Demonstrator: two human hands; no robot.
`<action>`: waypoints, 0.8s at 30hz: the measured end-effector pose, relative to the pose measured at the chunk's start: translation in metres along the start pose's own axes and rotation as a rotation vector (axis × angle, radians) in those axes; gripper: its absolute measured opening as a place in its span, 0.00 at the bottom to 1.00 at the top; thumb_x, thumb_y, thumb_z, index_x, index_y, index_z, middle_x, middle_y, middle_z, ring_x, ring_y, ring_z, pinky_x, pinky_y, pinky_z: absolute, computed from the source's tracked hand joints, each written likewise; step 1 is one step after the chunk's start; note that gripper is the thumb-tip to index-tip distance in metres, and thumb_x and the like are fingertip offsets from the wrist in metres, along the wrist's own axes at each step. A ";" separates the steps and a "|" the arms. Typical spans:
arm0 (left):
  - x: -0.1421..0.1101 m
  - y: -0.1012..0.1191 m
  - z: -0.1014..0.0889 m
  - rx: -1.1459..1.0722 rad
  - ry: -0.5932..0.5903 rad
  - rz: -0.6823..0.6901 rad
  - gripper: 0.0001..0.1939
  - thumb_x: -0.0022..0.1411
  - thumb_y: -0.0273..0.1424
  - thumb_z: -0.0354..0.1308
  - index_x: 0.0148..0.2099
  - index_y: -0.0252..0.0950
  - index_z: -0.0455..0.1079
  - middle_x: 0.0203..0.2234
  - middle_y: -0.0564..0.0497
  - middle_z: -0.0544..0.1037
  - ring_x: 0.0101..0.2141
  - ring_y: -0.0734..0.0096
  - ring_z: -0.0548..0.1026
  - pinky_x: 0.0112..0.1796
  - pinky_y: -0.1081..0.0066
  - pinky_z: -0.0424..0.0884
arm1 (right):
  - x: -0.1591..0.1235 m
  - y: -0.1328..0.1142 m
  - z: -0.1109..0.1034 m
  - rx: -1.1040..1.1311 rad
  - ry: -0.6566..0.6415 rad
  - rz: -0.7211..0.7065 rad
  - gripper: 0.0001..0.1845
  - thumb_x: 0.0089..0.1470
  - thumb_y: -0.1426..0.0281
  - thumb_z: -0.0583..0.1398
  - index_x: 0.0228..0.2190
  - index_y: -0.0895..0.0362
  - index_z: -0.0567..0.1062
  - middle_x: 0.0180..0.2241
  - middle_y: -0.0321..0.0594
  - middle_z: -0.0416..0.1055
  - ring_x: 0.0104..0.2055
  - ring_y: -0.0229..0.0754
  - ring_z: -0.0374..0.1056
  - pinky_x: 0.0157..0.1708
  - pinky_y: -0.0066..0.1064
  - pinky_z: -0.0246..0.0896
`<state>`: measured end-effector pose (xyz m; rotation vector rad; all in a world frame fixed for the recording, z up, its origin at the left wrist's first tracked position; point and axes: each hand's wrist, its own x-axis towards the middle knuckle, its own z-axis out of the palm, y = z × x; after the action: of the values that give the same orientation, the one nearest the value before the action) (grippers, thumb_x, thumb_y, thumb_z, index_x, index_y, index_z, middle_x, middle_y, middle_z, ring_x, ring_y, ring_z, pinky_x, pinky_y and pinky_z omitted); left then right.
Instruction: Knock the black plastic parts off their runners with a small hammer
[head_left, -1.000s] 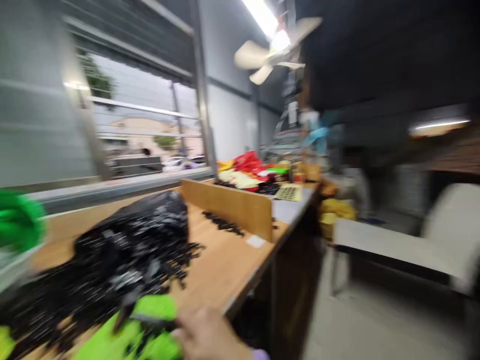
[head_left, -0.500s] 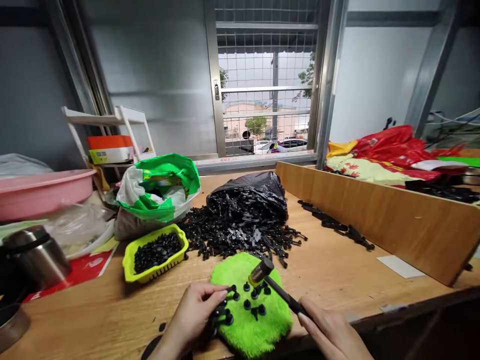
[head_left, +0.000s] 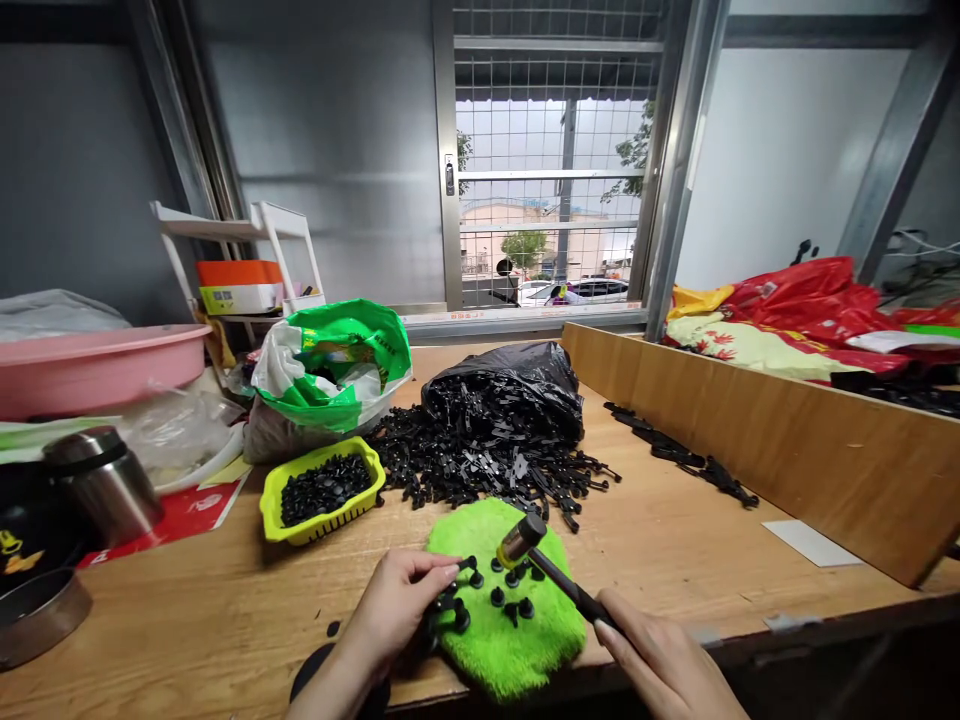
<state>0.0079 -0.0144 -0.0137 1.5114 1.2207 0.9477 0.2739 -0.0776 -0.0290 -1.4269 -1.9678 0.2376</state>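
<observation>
A small mallet (head_left: 556,575) is gripped by its dark handle in my right hand (head_left: 660,650). Its head, with a yellow face, hangs over the fuzzy green pad (head_left: 517,655). My left hand (head_left: 397,600) pinches a small black plastic part (head_left: 466,563) above the pad's left side. Several small black knob-like pieces (head_left: 498,597) stand on the pad, and some lie partly hidden beside my left fingers.
Beyond the pad a black plastic bag (head_left: 517,375) spills a heap of black parts (head_left: 480,460). A yellow basket (head_left: 322,528) of black pieces sits to the left, near a green-and-white bag (head_left: 337,400). A wooden board (head_left: 750,430) edges the right side.
The camera view has turned slightly left, so the scene sits further right. Both hands keep their grips, with little movement over the pad.
</observation>
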 end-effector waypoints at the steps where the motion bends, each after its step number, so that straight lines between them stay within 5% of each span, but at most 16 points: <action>1: 0.000 0.001 0.000 -0.011 -0.005 -0.001 0.20 0.48 0.40 0.58 0.38 0.31 0.76 0.33 0.43 0.79 0.33 0.60 0.73 0.32 0.70 0.63 | 0.000 -0.001 0.000 0.003 0.002 0.006 0.25 0.57 0.51 0.43 0.29 0.52 0.71 0.29 0.40 0.74 0.31 0.45 0.70 0.23 0.27 0.60; 12: 0.000 -0.002 0.000 0.199 -0.026 0.081 0.16 0.52 0.39 0.55 0.40 0.36 0.76 0.32 0.48 0.79 0.32 0.62 0.74 0.31 0.72 0.64 | 0.006 -0.010 -0.006 0.016 -0.131 0.051 0.21 0.59 0.56 0.44 0.30 0.53 0.69 0.25 0.37 0.71 0.27 0.42 0.67 0.27 0.27 0.59; 21: -0.004 0.023 -0.003 0.513 -0.005 0.139 0.12 0.55 0.35 0.52 0.38 0.44 0.76 0.34 0.52 0.79 0.32 0.63 0.74 0.32 0.73 0.63 | 0.019 -0.022 0.003 -0.356 -0.069 -0.109 0.17 0.61 0.60 0.42 0.29 0.52 0.65 0.20 0.36 0.67 0.22 0.47 0.66 0.20 0.32 0.52; 24: -0.002 0.025 -0.005 0.501 -0.028 0.158 0.12 0.54 0.34 0.53 0.36 0.43 0.77 0.33 0.50 0.79 0.31 0.63 0.73 0.30 0.73 0.63 | 0.026 -0.024 0.000 -0.327 0.005 -0.118 0.16 0.61 0.62 0.41 0.34 0.52 0.65 0.22 0.36 0.69 0.23 0.46 0.67 0.20 0.31 0.52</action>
<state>0.0086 -0.0168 0.0116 2.0300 1.4011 0.7480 0.2513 -0.0636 -0.0053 -1.4995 -2.1497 -0.1487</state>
